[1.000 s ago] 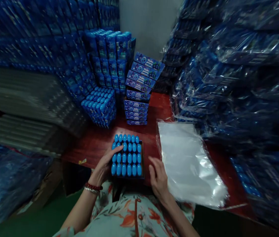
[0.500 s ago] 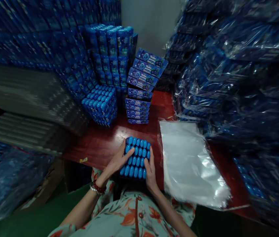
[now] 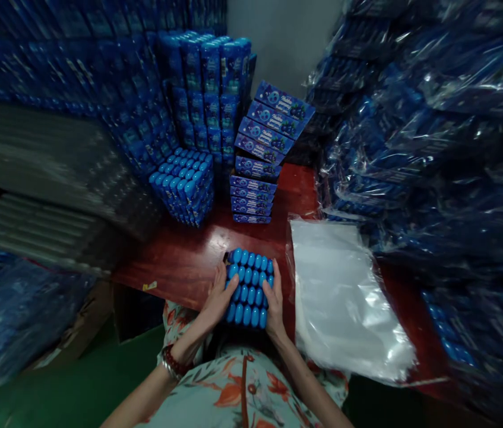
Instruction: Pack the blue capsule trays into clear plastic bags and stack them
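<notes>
A block of small blue bottles (image 3: 249,287), packed upright in rows with their caps showing, stands on the red wooden table (image 3: 184,261) right in front of me. My left hand (image 3: 218,294) presses against the block's left side, fingers curled over the edge caps. On the opposite side my right hand (image 3: 274,297) clamps it, fingers lying along the right column of caps. Both hands squeeze the block between them.
A pile of clear plastic bags (image 3: 342,291) lies to the right. Behind stand another block of blue bottles (image 3: 184,184) and a stack of flat blue boxes (image 3: 260,160). Wrapped blue packs (image 3: 433,137) tower on the right, stacked blue cartons (image 3: 100,71) on the left.
My right hand came from the table beside the block onto its right side. My left hand slid from the caps to the left side. The block shifted slightly right and closer together.
</notes>
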A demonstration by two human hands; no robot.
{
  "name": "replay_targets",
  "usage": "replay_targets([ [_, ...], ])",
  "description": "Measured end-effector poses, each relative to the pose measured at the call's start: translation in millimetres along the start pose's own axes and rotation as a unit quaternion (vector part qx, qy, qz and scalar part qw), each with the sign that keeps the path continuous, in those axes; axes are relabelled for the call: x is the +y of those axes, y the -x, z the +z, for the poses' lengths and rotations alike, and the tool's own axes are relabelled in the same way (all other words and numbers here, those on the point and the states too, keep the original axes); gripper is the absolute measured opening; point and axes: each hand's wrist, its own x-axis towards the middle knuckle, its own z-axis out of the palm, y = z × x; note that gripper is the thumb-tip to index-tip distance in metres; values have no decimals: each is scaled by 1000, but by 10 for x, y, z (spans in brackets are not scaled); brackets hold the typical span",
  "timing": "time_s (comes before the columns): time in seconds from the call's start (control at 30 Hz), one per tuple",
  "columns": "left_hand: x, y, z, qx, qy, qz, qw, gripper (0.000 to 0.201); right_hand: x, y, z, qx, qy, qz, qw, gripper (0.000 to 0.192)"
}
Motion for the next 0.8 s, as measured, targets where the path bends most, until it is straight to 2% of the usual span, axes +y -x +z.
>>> replay_targets([
  [0.07,-103,-19,14,11,-22,-19,1000,69,21,0,9,4,7,4,1000,63],
  [0.2,-237,-34,-30,57,-70,-3,996,70,97,-44,16,-3,78,1,997,57],
  [0.3,-166,-12,-93,82,-80,39,993,76,83,-73,8,-27,167,-27,985,54],
  [0.37,-51,5,-123,87,-113,101,985,74,22,-86,2,-41,250,-73,964,55],
  [0.47,97,-2,-120,61,-215,185,957,68,-72,-115,8,-72,377,-151,911,59],
  [0.57,100,-52,-68,14,-264,192,945,64,-89,-152,27,-113,429,-196,874,65],
  [0.8,-105,-203,-5,3,-222,207,953,66,-3,-215,56,-135,406,-195,883,67],
])
